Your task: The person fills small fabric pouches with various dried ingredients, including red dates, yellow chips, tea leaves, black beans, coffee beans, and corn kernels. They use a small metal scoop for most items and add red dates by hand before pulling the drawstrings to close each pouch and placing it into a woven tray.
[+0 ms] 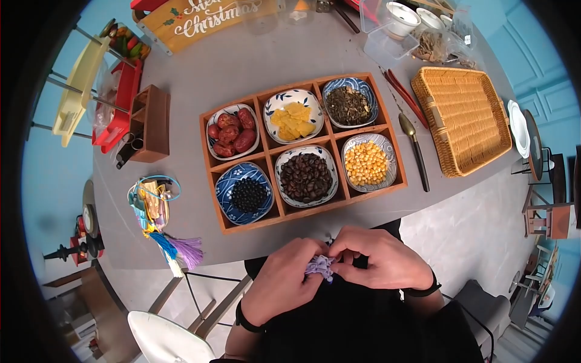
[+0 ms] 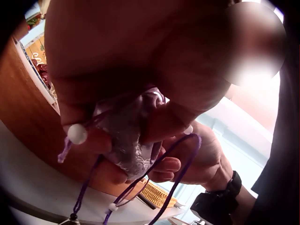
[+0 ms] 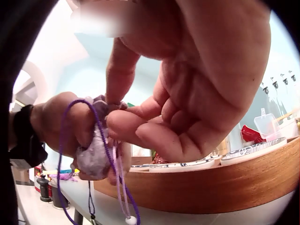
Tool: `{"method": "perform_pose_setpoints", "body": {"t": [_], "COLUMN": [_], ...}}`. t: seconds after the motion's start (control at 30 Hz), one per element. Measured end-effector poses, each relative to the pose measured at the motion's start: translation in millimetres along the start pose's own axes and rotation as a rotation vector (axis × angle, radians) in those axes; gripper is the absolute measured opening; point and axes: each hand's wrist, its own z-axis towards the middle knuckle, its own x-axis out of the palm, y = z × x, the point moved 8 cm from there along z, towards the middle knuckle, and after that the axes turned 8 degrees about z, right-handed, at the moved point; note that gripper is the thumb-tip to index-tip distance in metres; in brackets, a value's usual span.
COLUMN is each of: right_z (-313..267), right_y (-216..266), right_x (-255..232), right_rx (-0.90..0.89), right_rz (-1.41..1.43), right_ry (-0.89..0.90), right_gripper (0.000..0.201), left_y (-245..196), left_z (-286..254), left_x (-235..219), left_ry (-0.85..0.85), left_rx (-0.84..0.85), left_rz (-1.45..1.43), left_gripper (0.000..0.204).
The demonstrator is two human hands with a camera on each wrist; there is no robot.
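Observation:
A small pale purple drawstring pouch is held in front of the body, near the table's front edge. My left hand grips the pouch's body with curled fingers. At its gathered top, my right hand pinches the fabric between thumb and fingertips. Dark purple cord loops out from the pouch and hangs down. In the left wrist view a white bead sits on a lilac cord end by the left fingers. The pouch's mouth is largely hidden by the fingers.
A wooden divided tray holds bowls of red dates, yellow pieces, dried leaves, black beans, dark beans and corn kernels. Right of it lie a spoon and a wicker basket. Tasselled pouches lie left, near a wooden holder.

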Motion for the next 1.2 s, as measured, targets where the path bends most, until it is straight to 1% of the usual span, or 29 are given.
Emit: {"method": "perform_pose_setpoints", "body": {"t": [0.03, 0.1, 0.13, 0.2, 0.23, 0.3, 0.33, 0.37, 0.43, 0.47, 0.5, 0.57, 0.63, 0.7, 0.73, 0.8, 0.83, 0.9, 0.93, 1.0, 1.03, 1.1, 1.13, 1.17, 1.2], "right_z": [0.2, -1.0, -1.2, -2.8, -5.1, -10.8, -12.7, -13.9, -16.2, -13.0, -10.0, -7.5, -8.6, -7.5, -7.1, -5.9, -5.2, -7.0, -8.8, -13.8, -13.2, -14.4, -14.1, -12.6, -11.2], "right_y": [-1.1, -9.5, -9.8, -6.5, -8.3, -13.0, -7.3, -8.1, -6.6, 1.9, -0.1, 0.8, -2.5, -13.2, -15.0, -18.4, -19.1, -20.5, -20.4, -24.5, -23.4, -16.8, -14.3, -13.3, -12.5], "right_x": [-1.1, 7.9, 6.7, 4.8, 3.6, -13.7, -18.7, -15.7, -14.6, -10.1, -4.5, 5.6, 5.1, 5.1, 4.4, 8.0, 9.1, 8.8, 12.7, 11.3, 11.9, 9.1, 8.7, 7.8, 6.5], "right_rx": [0.003, 0.081, 0.083, 0.052, 0.052, 0.041, 0.012, 0.015, -0.034, -0.115, -0.116, -0.22, -0.204, -0.14, -0.139, -0.122, -0.123, -0.129, -0.127, -0.076, -0.076, -0.103, -0.103, -0.057, -0.012], "right_rz": [0.001, -0.042, -0.041, 0.077, 0.076, 0.127, 0.081, 0.081, 0.129, 0.102, 0.105, 0.137, 0.172, 0.356, 0.357, 0.35, 0.349, 0.302, 0.304, 0.342, 0.342, 0.14, 0.14, 0.06, -0.02], "right_ry": [0.0, 0.131, 0.132, 0.143, 0.144, -0.056, -0.122, -0.125, -0.255, -0.271, -0.267, -0.229, -0.219, -0.133, -0.134, -0.099, -0.097, -0.167, -0.164, -0.279, -0.28, -0.339, -0.339, -0.337, -0.335], "right_gripper": [0.014, 0.013, 0.013, 0.011, 0.011, 0.013, 0.014, 0.014, 0.012, 0.011, 0.011, 0.009, 0.008, 0.009, 0.009, 0.01, 0.01, 0.01, 0.01, 0.012, 0.012, 0.008, 0.008, 0.011, 0.02], "left_y": [-2.2, -1.8, -0.6, -1.7, -1.6, -1.9, 1.8, 3.2, 11.0, 8.0, 8.0, 14.2, 16.9, 20.9, 23.2, 18.9, 16.5, 9.7, 8.1, 4.3, 4.0, 8.7, 9.3, 5.0, 0.4], "left_z": [1.4, 1.4, 2.3, 3.0, 3.2, -0.7, -8.5, -13.4, -22.1, -16.9, -14.1, -7.4, -7.5, -8.1, -8.9, -10.5, -9.7, -9.6, -9.6, -12.6, -12.3, -15.3, -15.4, -12.6, -9.6], "left_x": [-1.3, 8.3, 7.6, 6.3, 7.9, -25.1, -32.8, -31.8, -26.0, -19.1, -15.8, -3.9, -2.4, -1.0, -1.7, -6.2, -7.7, -13.2, -13.5, -22.8, -21.0, -20.5, -21.2, -19.8, -17.3], "left_ry": [0.001, 0.182, 0.183, 0.177, 0.177, -0.32, -0.453, -0.45, -0.39, -0.296, -0.298, -0.29, -0.292, -0.263, -0.262, -0.263, -0.266, -0.311, -0.313, -0.428, -0.426, -0.476, -0.475, -0.421, -0.365], "left_rx": [-0.001, -0.085, -0.086, -0.048, -0.048, -0.052, -0.098, -0.097, -0.114, -0.078, -0.082, -0.116, -0.127, -0.164, -0.165, -0.076, -0.076, -0.117, -0.121, -0.121, -0.119, -0.171, -0.171, -0.112, -0.051], "left_rz": [-0.002, 0.117, 0.115, -0.025, -0.025, 0.035, 0.065, 0.062, -0.167, -0.192, -0.19, -0.35, -0.383, -0.517, -0.517, -0.28, -0.279, -0.171, -0.171, -0.045, -0.045, -0.058, -0.058, 0.002, 0.061], "left_gripper": [0.029, 0.025, 0.025, 0.028, 0.028, 0.028, 0.029, 0.029, 0.033, 0.03, 0.03, 0.028, 0.028, 0.025, 0.025, 0.019, 0.019, 0.015, 0.015, 0.014, 0.014, 0.016, 0.016, 0.017, 0.018]}}
